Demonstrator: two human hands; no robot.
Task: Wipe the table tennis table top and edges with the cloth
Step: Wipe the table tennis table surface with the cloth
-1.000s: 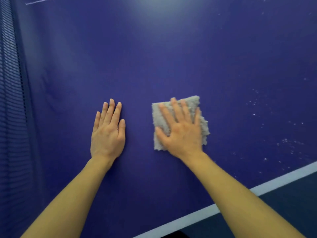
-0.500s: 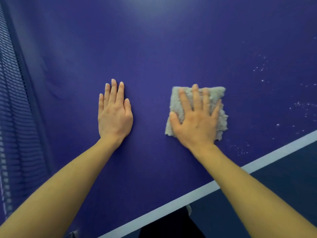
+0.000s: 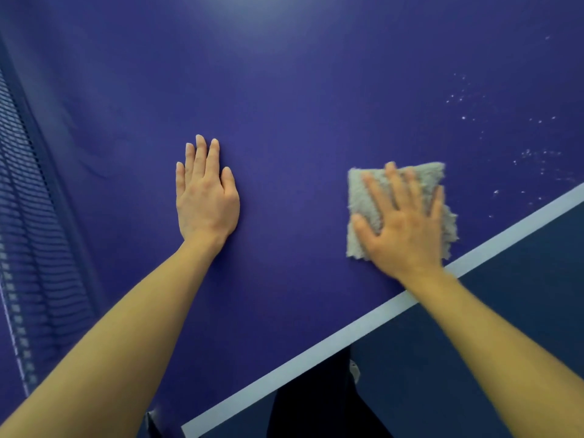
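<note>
Where net (image 3: 28,216) bounds far left, dark blue surface (image 3: 284,105) begins.
Left hand (image 3: 205,200): flat on surface, fingers straight and together, grasping nothing; likely bracing lean.
Cloth (image 3: 358,197): grey, folded square, lying on surface just beside white edge line (image 3: 316,346).
Right hand (image 3: 407,229): fingers spread straight, pressing cloth flat, not clutching; spread likely keeps whole pad in contact.
White specks (image 3: 531,153): right of cloth, unwiped; probable next pass.
</note>
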